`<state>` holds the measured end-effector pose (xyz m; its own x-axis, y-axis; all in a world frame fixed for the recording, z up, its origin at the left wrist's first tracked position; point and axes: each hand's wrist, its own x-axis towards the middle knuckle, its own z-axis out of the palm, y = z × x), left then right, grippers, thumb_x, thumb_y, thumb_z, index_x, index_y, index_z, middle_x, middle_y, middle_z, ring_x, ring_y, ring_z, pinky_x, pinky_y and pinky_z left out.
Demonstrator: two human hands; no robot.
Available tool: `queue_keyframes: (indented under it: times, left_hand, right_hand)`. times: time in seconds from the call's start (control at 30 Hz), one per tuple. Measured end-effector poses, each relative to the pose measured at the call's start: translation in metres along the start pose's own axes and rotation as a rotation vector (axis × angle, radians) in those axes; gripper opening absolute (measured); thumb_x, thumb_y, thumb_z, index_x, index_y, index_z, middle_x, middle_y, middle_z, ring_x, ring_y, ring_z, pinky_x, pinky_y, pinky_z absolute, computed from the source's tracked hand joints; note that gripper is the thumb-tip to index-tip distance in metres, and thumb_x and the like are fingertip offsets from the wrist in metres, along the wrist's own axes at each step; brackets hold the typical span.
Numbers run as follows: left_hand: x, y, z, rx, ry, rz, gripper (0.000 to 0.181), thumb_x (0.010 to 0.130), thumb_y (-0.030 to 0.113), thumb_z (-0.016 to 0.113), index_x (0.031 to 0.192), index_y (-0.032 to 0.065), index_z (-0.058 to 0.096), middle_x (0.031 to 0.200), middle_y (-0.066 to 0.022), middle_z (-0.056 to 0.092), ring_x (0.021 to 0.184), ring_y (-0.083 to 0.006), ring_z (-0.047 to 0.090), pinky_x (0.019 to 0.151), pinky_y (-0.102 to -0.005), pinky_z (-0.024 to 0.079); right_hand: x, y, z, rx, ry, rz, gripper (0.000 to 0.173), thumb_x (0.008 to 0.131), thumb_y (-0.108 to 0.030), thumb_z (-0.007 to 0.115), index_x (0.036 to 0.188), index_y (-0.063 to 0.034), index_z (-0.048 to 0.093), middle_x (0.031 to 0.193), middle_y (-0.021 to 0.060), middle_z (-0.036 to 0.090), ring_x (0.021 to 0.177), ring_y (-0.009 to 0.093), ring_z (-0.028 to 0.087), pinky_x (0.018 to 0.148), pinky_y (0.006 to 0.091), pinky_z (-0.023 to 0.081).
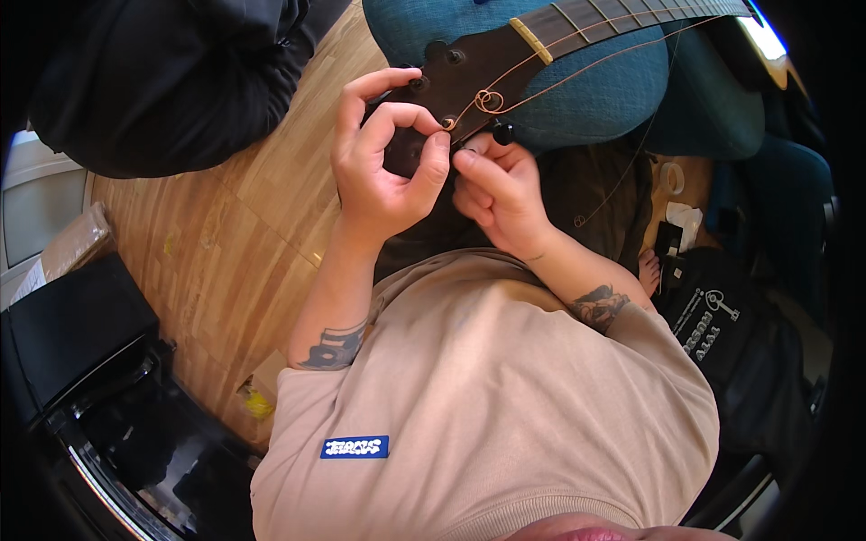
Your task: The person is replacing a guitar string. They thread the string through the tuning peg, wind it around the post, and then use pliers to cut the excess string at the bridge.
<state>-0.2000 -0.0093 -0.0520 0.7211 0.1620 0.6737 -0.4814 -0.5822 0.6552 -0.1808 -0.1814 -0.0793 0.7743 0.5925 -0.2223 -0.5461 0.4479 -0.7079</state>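
Note:
A guitar's dark wooden headstock [467,81] lies across the top middle. Its neck, with a pale nut [531,40] and fretboard [588,20], runs to the upper right. My left hand [389,159] pinches a copper-coloured string [514,71] with thumb and index finger, where it wraps a tuning post [448,124]; another finger rests by a second post [419,82]. Slack in the string forms a small loop [488,101] above the headstock. Below the headstock's near edge, my right hand [500,189] has its fingers closed around a tuning key mostly hidden by them. Another black tuning key [503,132] sticks out beside it.
Blue upholstered seating [595,88] lies under the neck. A thin string [629,162] hangs down with a coiled end. Another person's dark-clothed body [162,88] is at upper left. Black furniture [88,331] stands lower left, and a roll of tape [672,178] lies at right.

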Motion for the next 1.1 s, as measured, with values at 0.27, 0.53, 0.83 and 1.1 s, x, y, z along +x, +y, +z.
queue_keyframes:
  times: [0.27,0.53,0.83,1.1]
  left_hand:
    - [-0.002,0.002,-0.001,-0.020,0.010,-0.036,0.009,0.078,0.006,0.077,0.084,0.0048,0.071,0.127,-0.0175,0.064,0.110,-0.0294,0.064,0.091,-0.0381,0.054]
    - [-0.002,0.000,-0.003,0.004,-0.016,0.004,0.009,0.079,0.006,0.078,0.085,0.0042,0.071,0.129,-0.0186,0.064,0.105,-0.0264,0.066,0.085,-0.0358,0.055]
    - [-0.002,0.003,-0.003,-0.039,-0.012,-0.035,0.010,0.078,0.005,0.078,0.083,0.0046,0.070,0.130,-0.0193,0.064,0.105,-0.0266,0.066,0.086,-0.0364,0.054]
    - [-0.002,0.000,-0.004,-0.041,-0.024,-0.005,0.016,0.077,0.006,0.076,0.089,0.0053,0.064,0.129,-0.0222,0.062,0.113,-0.0313,0.062,0.098,-0.0416,0.050]
  right_hand:
    - [-0.003,-0.003,-0.006,0.421,-0.258,0.310,0.033,0.109,-0.035,0.057,0.103,-0.0030,0.066,0.067,0.0025,0.061,0.047,0.009,0.050,0.049,0.0212,0.038]
    - [-0.002,-0.005,0.000,-0.332,0.025,-0.108,0.019,0.101,-0.023,0.071,0.098,-0.0050,0.065,0.072,-0.0018,0.064,0.051,0.005,0.053,0.047,0.0212,0.037]
    - [0.003,0.004,-0.015,0.672,-0.301,0.451,0.039,0.110,-0.040,0.048,0.103,-0.0048,0.064,0.069,0.0030,0.060,0.049,0.009,0.049,0.047,0.0250,0.035]
    - [-0.002,-0.005,0.007,-0.331,0.093,-0.233,0.017,0.094,-0.013,0.078,0.094,-0.0043,0.063,0.062,0.0011,0.060,0.047,0.006,0.050,0.044,0.0233,0.035]
